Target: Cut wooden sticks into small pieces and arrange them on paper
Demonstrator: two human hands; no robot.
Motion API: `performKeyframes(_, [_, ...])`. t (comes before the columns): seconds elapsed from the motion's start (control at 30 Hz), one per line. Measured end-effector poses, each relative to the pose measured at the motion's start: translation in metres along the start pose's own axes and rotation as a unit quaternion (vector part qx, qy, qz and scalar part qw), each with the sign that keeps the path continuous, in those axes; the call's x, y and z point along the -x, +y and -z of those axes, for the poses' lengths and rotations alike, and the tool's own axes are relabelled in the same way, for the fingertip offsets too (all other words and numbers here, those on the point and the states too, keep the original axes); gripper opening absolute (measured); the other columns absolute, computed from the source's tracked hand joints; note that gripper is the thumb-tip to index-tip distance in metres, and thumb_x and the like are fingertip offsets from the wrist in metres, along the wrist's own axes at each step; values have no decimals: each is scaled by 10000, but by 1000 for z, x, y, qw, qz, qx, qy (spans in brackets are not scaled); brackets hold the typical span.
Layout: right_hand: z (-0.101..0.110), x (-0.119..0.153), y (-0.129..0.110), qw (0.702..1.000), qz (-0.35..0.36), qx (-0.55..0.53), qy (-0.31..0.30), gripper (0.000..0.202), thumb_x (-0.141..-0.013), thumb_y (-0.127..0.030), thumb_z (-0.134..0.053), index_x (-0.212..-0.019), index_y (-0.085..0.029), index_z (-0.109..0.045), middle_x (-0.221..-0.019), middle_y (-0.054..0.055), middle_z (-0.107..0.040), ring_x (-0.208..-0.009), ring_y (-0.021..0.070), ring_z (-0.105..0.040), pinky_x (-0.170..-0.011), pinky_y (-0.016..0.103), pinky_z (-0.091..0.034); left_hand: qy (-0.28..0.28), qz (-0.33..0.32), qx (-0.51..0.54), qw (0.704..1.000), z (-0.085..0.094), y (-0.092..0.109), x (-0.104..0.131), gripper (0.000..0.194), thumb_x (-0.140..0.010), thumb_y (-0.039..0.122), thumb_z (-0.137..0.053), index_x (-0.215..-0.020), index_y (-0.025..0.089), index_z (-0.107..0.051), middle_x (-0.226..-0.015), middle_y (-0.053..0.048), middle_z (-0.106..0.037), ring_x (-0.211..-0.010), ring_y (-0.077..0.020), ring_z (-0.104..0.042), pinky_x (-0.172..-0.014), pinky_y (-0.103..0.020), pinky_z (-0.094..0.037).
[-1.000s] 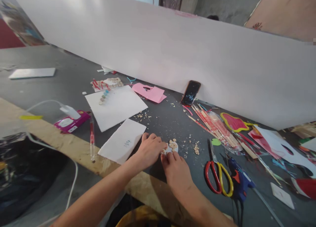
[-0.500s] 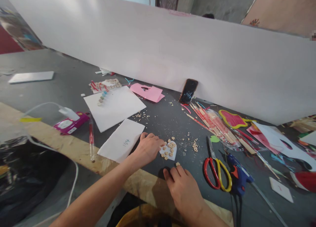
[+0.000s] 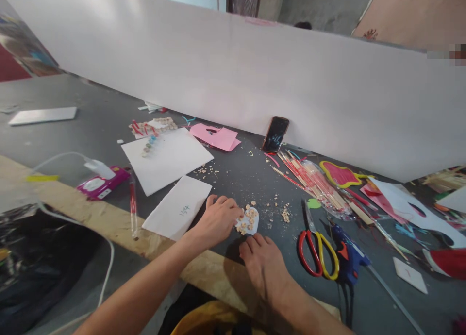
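Note:
A small white heart-shaped card (image 3: pixel 252 222) lies on the dark grey table, with several tiny tan beads stuck or lying on it. My left hand (image 3: pixel 217 220) rests curled at the card's left edge, fingertips pinning it. My right hand (image 3: pixel 265 264) lies just below the card, its fingertips touching the lower edge. Whether a bead is pinched between those fingers is too small to tell. More loose beads (image 3: pixel 284 212) are scattered to the right of the card.
Red-and-yellow scissors (image 3: pixel 317 253) and a blue glue gun (image 3: pixel 348 256) lie right of my hands. White sheets (image 3: pixel 166 156), pink paper (image 3: pixel 217 136), a phone (image 3: pixel 275 134) leaning on the white board, a bundle of sticks (image 3: pixel 313 180) and a pink device with cable (image 3: pixel 102 183) surround them.
My right hand drew back from the card to a loose bead below it, then came forward to the card's lower edge. The left hand stayed on the card.

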State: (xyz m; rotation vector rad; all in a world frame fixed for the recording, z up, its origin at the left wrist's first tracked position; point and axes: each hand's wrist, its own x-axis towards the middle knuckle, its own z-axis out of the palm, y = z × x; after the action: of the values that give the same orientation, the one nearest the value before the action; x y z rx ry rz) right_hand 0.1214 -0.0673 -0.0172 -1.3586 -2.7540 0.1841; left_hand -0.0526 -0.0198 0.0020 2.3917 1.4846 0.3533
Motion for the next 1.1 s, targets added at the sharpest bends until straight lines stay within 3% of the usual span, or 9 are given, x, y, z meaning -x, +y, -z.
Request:
performKeyframes(0.17, [26, -10, 20, 994, -58, -73, 62, 177, -869, -140, -362, -806, -184, -522, -828, 61, -572, -793, 183, -491, -682, 298, -364, 12, 55, -20, 998, 11, -12, -2, 321, -778, 78, -453, -954, 287, -621, -996, -20, -612, -962, -208, -494, -895, -405, -235])
performKeyframes(0.37, [49, -31, 31, 967, -90, -216, 99, 158, -881, -223, -336, -785, -211, -460, -804, 38, -568, -765, 159, -519, -685, 293, -401, 3, 82, -43, 996, 14, -23, -9, 278, -794, 113, -457, -969, 274, -602, -955, -22, -641, -961, -229, -511, -888, -440, -236])
performKeyframes(0.57, [70, -43, 31, 911, -105, -387, 94, 193, -912, -343, -307, -850, -218, -442, -866, 22, -608, -614, 91, -541, -591, 254, -466, -9, 91, -64, 994, 9, -24, -16, 204, -769, 206, -559, -968, 247, -581, -959, -51, -641, -979, -265, -506, -868, -468, -248])
performKeyframes(0.7, [82, -47, 31, 870, -103, -472, 98, 205, -914, -377, -316, -819, -216, -400, -859, 30, -617, -629, 91, -572, -582, 252, -503, -13, 86, -72, 994, 6, -24, -19, 126, -760, 220, -578, -885, 229, -588, -911, -53, -640, -949, -262, -513, -855, -468, -257])
performKeyframes(0.93, [77, -53, 31, 844, -109, -516, 94, 194, -888, -380, -393, -810, -207, -436, -821, 18, -611, -638, 92, -571, -592, 254, -506, -4, 72, -79, 994, 3, -23, -18, 168, -780, 154, -527, -906, 249, -584, -924, -42, -623, -949, -246, -504, -880, -470, -219])
performKeyframes(1.1, [70, -56, 32, 840, -108, -526, 79, 202, -880, -379, -399, -799, -201, -449, -804, 12, -606, -620, 88, -560, -584, 251, -496, -4, 69, -80, 994, 2, -24, -24, 167, -793, 132, -471, -769, 222, -609, -846, -48, -634, -900, -243, -522, -864, -467, -224])
